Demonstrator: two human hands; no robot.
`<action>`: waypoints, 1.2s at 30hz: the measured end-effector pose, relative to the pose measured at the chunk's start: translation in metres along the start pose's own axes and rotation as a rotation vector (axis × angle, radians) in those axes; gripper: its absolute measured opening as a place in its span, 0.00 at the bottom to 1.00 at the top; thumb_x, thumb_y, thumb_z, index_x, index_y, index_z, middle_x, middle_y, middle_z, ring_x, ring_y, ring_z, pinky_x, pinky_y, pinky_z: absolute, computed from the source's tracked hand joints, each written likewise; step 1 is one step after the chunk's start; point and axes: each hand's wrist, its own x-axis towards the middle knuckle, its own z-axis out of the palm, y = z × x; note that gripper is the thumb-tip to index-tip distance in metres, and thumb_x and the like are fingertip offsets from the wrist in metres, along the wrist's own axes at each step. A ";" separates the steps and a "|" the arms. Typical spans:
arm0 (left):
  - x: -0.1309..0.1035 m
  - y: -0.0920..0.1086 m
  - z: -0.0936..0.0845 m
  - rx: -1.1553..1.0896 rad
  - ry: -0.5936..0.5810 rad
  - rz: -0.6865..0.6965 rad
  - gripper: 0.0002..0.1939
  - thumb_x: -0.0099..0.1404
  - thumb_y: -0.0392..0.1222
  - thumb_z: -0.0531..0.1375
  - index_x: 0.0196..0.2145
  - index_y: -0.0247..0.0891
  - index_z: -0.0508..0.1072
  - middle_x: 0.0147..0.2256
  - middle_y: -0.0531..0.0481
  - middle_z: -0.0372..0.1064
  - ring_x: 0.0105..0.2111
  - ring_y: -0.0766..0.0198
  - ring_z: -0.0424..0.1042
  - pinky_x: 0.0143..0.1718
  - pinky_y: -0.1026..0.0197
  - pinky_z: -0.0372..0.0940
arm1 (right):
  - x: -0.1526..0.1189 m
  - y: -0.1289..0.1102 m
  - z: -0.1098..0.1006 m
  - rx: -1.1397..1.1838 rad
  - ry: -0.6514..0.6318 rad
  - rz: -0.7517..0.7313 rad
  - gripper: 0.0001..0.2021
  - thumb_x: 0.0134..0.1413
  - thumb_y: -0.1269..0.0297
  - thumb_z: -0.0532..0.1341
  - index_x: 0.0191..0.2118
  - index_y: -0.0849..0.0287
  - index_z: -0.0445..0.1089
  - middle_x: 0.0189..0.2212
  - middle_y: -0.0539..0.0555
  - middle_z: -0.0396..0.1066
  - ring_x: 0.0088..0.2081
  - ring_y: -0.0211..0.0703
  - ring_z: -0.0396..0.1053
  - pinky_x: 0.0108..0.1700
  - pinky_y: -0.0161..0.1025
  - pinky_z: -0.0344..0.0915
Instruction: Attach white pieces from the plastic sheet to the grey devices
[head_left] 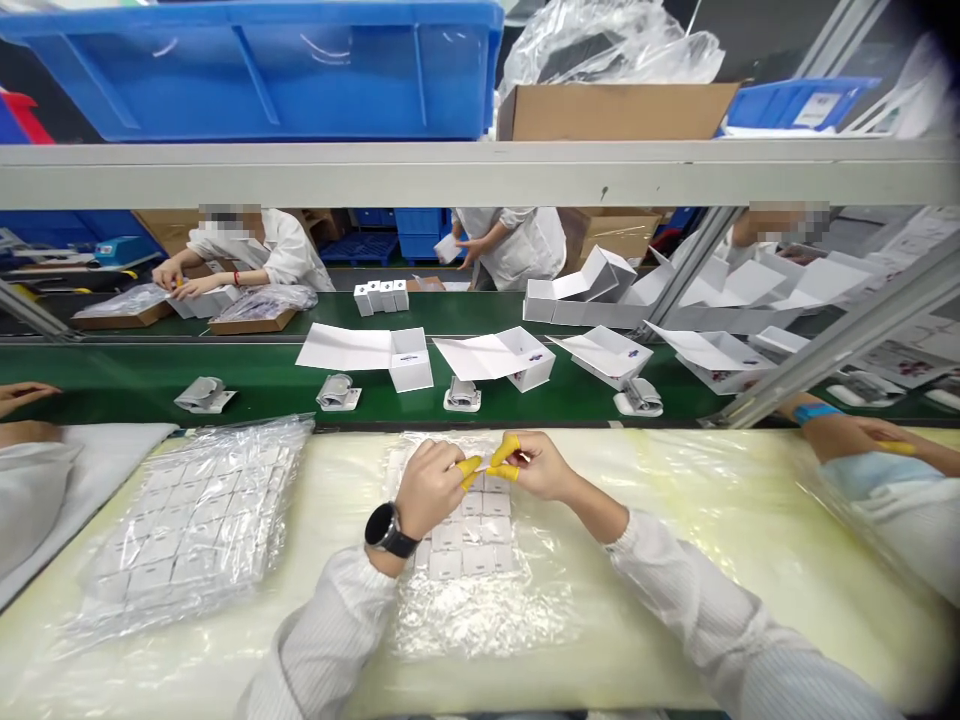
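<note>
My left hand (431, 488), with a watch (390, 530) on the wrist and yellow finger cots, is pinched closed. Facing it, my right hand (541, 466) pinches too, also in yellow finger cots. Their fingertips nearly meet over something small and pale that I cannot make out. Below them lies a clear plastic bag (480, 620) with rows of small white flat pieces (474, 560) on or in it. To the left rests a larger clear bag (202, 510) filled with rows of similar white pieces.
Beyond the table (645, 640) runs a green conveyor belt (247, 365) carrying open white boxes (411, 360) and grey wrapped items on white bases (339, 392). A shelf beam (480, 178) holds a blue bin (255, 70). Co-workers' arms (862, 440) reach in from both sides; others work opposite.
</note>
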 end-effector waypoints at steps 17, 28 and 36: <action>0.097 -0.040 0.062 0.076 -0.199 -0.059 0.15 0.68 0.45 0.56 0.50 0.41 0.73 0.44 0.41 0.68 0.43 0.50 0.67 0.44 0.49 0.61 | 0.044 0.112 -0.075 -0.274 -0.041 0.181 0.16 0.53 0.51 0.66 0.35 0.61 0.72 0.25 0.48 0.67 0.22 0.32 0.55 0.25 0.33 0.51; 0.133 -0.072 0.101 -0.081 -0.419 -0.169 0.27 0.62 0.38 0.58 0.60 0.39 0.67 0.62 0.41 0.62 0.53 0.48 0.70 0.55 0.51 0.64 | 0.092 0.171 -0.098 -0.614 -0.159 0.062 0.14 0.52 0.60 0.67 0.43 0.61 0.74 0.27 0.51 0.71 0.26 0.38 0.63 0.31 0.34 0.56; 0.144 -0.069 0.108 -0.129 -0.477 -0.118 0.31 0.63 0.38 0.57 0.64 0.43 0.63 0.65 0.48 0.57 0.57 0.52 0.68 0.58 0.56 0.64 | 0.084 0.178 -0.120 -0.563 -0.148 -0.014 0.17 0.49 0.57 0.69 0.44 0.60 0.76 0.27 0.52 0.71 0.27 0.41 0.67 0.30 0.34 0.61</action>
